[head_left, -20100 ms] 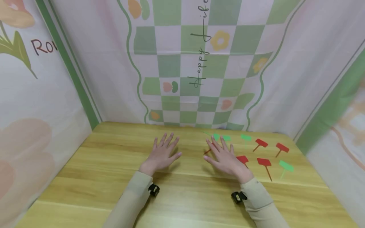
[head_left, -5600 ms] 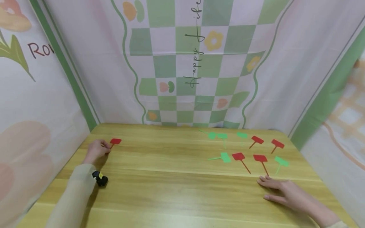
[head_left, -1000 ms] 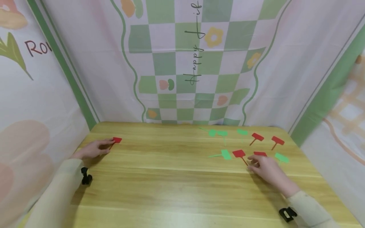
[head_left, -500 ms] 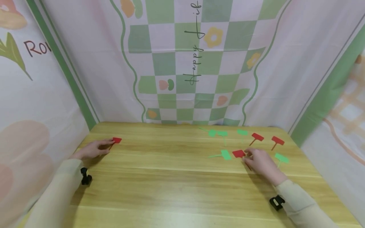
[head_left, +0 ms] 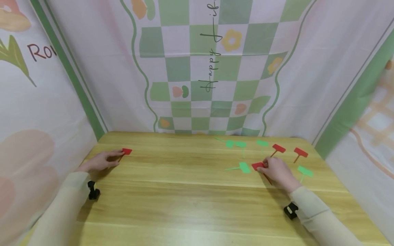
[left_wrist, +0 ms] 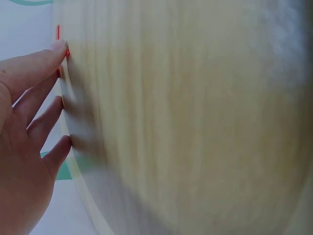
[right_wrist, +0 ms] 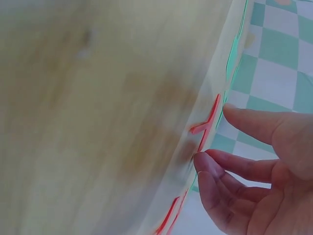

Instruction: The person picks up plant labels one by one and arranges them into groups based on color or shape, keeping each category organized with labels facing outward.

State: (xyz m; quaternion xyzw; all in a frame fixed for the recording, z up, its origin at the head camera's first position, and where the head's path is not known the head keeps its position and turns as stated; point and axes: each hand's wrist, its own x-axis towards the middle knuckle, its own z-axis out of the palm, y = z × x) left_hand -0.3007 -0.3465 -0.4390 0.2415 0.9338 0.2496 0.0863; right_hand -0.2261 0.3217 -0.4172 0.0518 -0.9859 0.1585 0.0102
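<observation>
In the head view, a red T-shaped plant label (head_left: 127, 151) lies at the far left of the wooden table. My left hand (head_left: 99, 161) rests beside it, fingertips touching its flat head, thumb near its stem. In the left wrist view, my thumb and fingers lie around a red sliver of it (left_wrist: 58, 32). My right hand (head_left: 279, 172) is over another red plant label (head_left: 257, 166), fingertips at its head's right edge. The right wrist view shows a gap between thumb and fingers beside this label (right_wrist: 213, 111). My hand partly covers its stem, and another red label is hidden behind it.
Green plant labels (head_left: 244, 167) lie left, behind and right of my right hand, including one at the right (head_left: 305, 171). Two red labels (head_left: 278, 148) lie at the back right. The wooden table (head_left: 184, 191) meets a checkered curtain (head_left: 200, 109) at its back edge.
Over the last second my right hand moved left, from the red label on the right to its neighbour. My left hand stayed put. Since the earliest frame, one red label went to the far left.
</observation>
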